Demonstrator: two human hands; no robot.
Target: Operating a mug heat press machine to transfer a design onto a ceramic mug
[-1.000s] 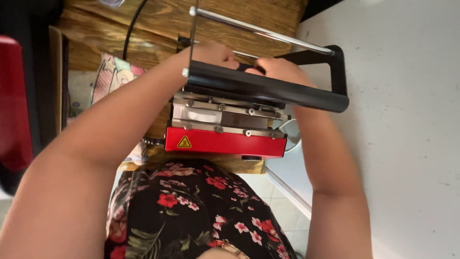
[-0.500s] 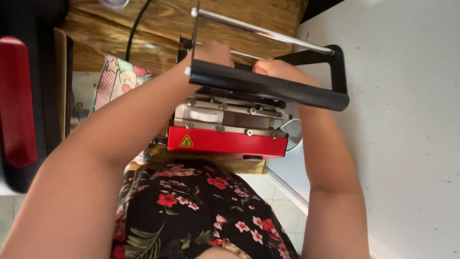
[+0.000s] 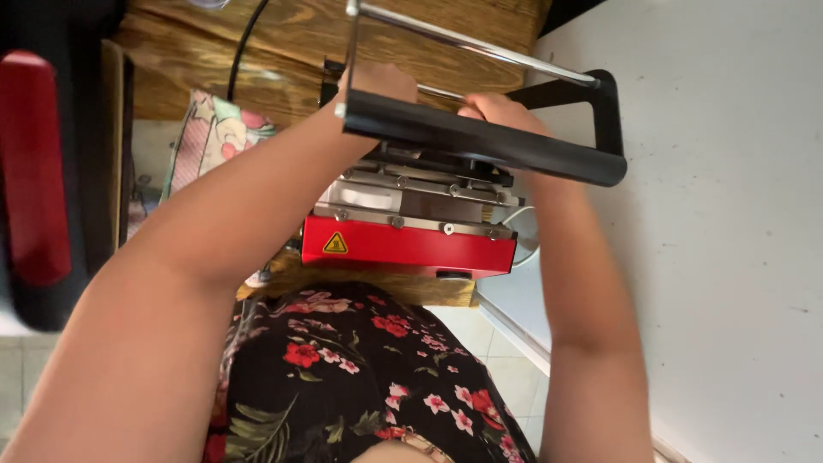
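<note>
Reaching past a thick black handle bar point(image 3: 480, 141), a person works both hands into the top of a small red-fronted heat press point(image 3: 410, 244) that sits on a wooden table point(image 3: 283, 51). The left hand point(image 3: 377, 83) and the right hand point(image 3: 497, 110) lie just behind the bar; whether their fingers are closed on anything cannot be told, since the bar hides them. Compared with half a second ago, little has changed: the hands hold the same places and the view has shifted only slightly. The bar's long axis runs left to right across the view, dipping toward the right, where a black bracket point(image 3: 607, 107) joins it; one thin metal rod point(image 3: 467, 41) runs nearly parallel beyond it. The press's red front panel, bearing one yellow warning triangle, faces the person's flowered dress point(image 3: 360, 377). One black cable point(image 3: 244, 43) crosses the table. A red-and-black object point(image 3: 34, 167) stands at far left, a white surface point(image 3: 720, 257) at right.
</note>
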